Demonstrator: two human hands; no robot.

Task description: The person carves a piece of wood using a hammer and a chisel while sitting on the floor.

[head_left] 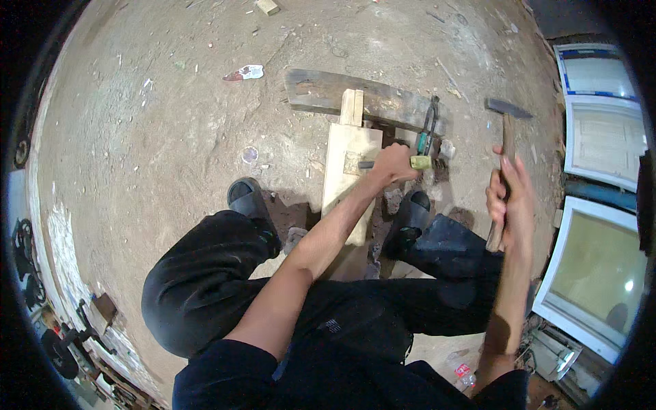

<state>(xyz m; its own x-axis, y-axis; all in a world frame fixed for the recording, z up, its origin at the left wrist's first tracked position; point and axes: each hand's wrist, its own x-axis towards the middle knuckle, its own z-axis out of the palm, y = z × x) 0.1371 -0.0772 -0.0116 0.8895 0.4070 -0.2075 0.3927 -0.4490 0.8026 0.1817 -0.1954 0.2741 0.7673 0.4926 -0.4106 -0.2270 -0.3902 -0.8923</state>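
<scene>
The left hand point(395, 164) is closed in a fist around a chisel-like tool with a yellowish handle point(421, 162), its dark metal end over a pale, squared wooden beam point(342, 179) lying between the feet; whether they touch, I cannot tell. The right hand point(517, 197), fingers curled, grips a dark-headed hammer with a brown wooden handle point(508, 139), raised well apart from the beam

Dark short sleeves point(225, 372), black trousers point(195, 287)
</scene>
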